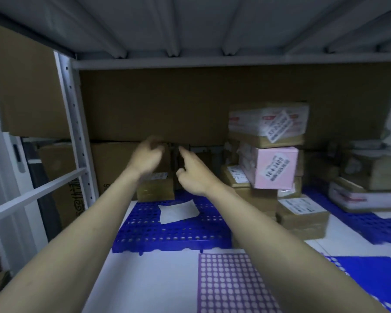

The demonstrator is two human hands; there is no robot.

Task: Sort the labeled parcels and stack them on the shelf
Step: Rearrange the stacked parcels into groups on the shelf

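Shelf bay, lower level, listed left to right.

Step in hand, as judged: placing and tidying parcels at the back of the white metal shelf (145, 279). Both arms reach in. The next move likely calls for settling or squaring the small parcel under the hands, or drawing back for another.

1. Large brown cardboard cartons (113, 163), at 9 o'clock, standing against the back beside the grey perforated upright (73, 114). Closed; contents not visible.

2. Left hand (147, 158), blurred by motion, fingers curled loosely. Grip: narrow, and whether it holds anything I cannot tell.

3. Small brown cardboard parcel with white label (156, 188), just below the left hand, resting on the blue perforated plastic mat (167, 233). Closed.

4. Loose white paper slip (178, 211), lying flat on the same mat, at 6 o'clock of the parcel.

5. Right hand (192, 175), forefinger extended toward the back, other fingers folded. Grip: nothing held, so far as shows.

6. Lilac perforated mat (226, 283), at 5 o'clock, in the foreground.

7. Stack of labeled parcels at 2 o'clock: white box with red print and slanted label (266, 120) on top, pink cardboard box with white label (273, 168) under it and tilted, brown boxes beneath. All closed.

8. Brown labeled parcel (303, 218), at the foot of that stack.

9. Further low pile of boxes (366, 188), at 3 o'clock, blurred.
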